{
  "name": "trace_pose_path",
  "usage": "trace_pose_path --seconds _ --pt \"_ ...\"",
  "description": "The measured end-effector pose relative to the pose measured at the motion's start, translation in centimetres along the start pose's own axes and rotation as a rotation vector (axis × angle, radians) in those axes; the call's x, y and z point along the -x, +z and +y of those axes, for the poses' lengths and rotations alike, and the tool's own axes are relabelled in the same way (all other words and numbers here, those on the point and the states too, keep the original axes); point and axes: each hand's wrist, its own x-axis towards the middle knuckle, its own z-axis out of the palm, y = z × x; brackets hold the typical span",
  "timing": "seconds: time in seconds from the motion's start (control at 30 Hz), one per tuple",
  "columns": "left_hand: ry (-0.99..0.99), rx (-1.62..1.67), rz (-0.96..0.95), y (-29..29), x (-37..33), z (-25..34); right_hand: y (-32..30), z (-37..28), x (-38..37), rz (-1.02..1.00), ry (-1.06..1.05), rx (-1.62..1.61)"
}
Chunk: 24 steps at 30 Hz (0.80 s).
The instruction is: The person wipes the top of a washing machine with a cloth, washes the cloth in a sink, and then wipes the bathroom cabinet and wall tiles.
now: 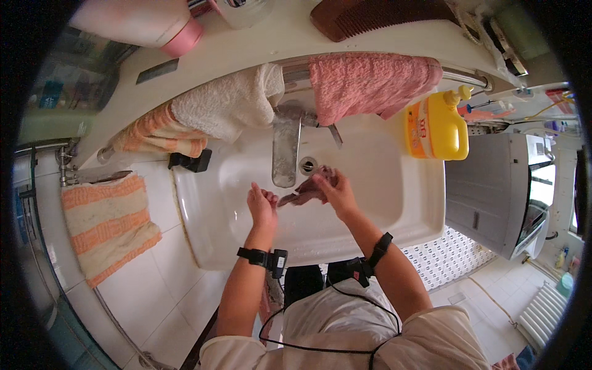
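Above the white sink (370, 203), a small wet-looking mauve-brown cloth piece (302, 196) stretches between my hands; its exact kind is unclear. My right hand (338, 192) is closed around its bunched right part, just beside the drain (308, 164). At the narrow left end of the cloth, my left hand (263, 205) has its fingers curled and pinched. The faucet (285, 151) reaches out over the basin, its spout ending just above and between my hands. I cannot make out whether water is running.
A yellow jug (436, 125) stands on the sink's right rim. Pink (370, 83) and white towels (225, 105) hang from the rail behind the faucet. A black box-shaped item (191, 161) sits at the left rim. A washing machine (493, 185) stands to the right.
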Motion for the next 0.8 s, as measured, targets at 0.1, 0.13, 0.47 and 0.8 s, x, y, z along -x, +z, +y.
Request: trace_pose_path --seconds 0.1,0.13,0.47,0.8 --pt "0.041 -0.028 -0.154 -2.6 -0.5 1.2 -0.9 -1.0 -0.9 0.165 -0.023 0.007" --pt "-0.051 -0.126 -0.149 -1.0 0.4 1.2 -1.4 -0.9 -1.1 0.177 -0.027 0.010" --pt "-0.107 -0.112 -0.459 3.7 4.9 0.7 2.9 -0.5 1.2 -0.015 -0.371 0.408" --pt "-0.164 -0.291 -0.201 2.1 4.3 0.7 -0.7 -3.3 2.1 0.245 -0.353 0.101"
